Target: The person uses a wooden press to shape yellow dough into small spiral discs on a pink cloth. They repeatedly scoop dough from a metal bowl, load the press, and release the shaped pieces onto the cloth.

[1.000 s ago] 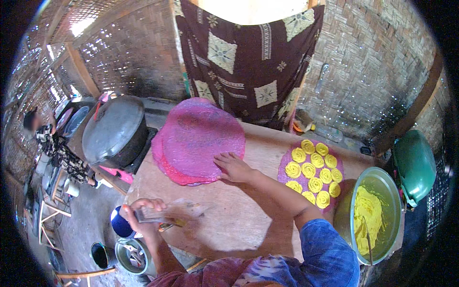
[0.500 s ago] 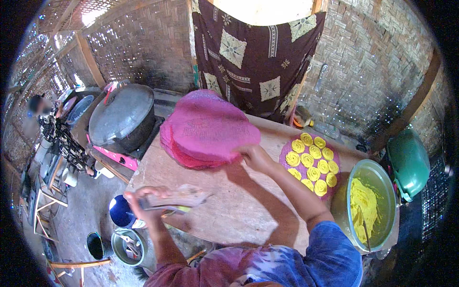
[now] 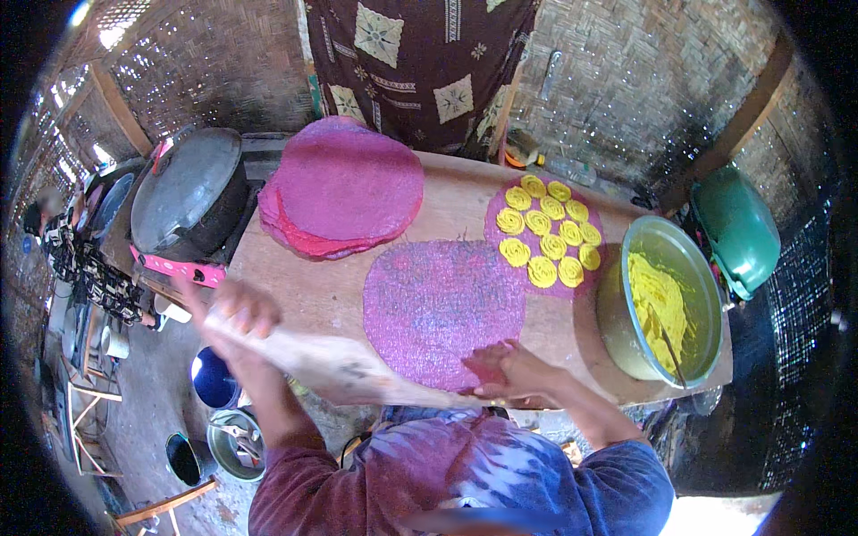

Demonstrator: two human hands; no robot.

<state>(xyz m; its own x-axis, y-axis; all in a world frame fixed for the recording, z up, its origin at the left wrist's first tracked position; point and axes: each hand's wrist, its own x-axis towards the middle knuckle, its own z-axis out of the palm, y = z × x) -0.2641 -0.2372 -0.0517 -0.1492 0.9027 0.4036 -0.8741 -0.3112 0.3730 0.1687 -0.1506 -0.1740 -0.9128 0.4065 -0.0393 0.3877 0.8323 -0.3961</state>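
Observation:
My left hand (image 3: 241, 313), blurred, is closed around one end of a long pale tapered thing (image 3: 331, 362) with dark marks; motion smears it and its kind is unclear. Its narrow end reaches toward my right wrist. My right hand (image 3: 514, 368) lies palm down, fingers spread, on the lower right edge of a round pink-purple mesh mat (image 3: 438, 308). Behind it to the left is a stack of similar pink and red mats (image 3: 349, 183). Yellow piped swirls (image 3: 542, 271) cover another round mat at the right. Beyond them stands a bucket (image 3: 617, 313) of yellow dough (image 3: 657, 299) with a stick in it.
The wooden table (image 3: 313, 286) carries the mats. A big lidded pot (image 3: 189, 192) sits on a pink-fronted stove (image 3: 183, 268) at the left. A green basin (image 3: 737, 232) is at the right. Below left are a blue container (image 3: 214, 380) and a bucket (image 3: 234, 451). Another person (image 3: 89, 268) is far left.
My right hand has left the stack and come nearer to me; a single mat now lies flat in front of me. My left hand has swung the pale thing. The view has shifted.

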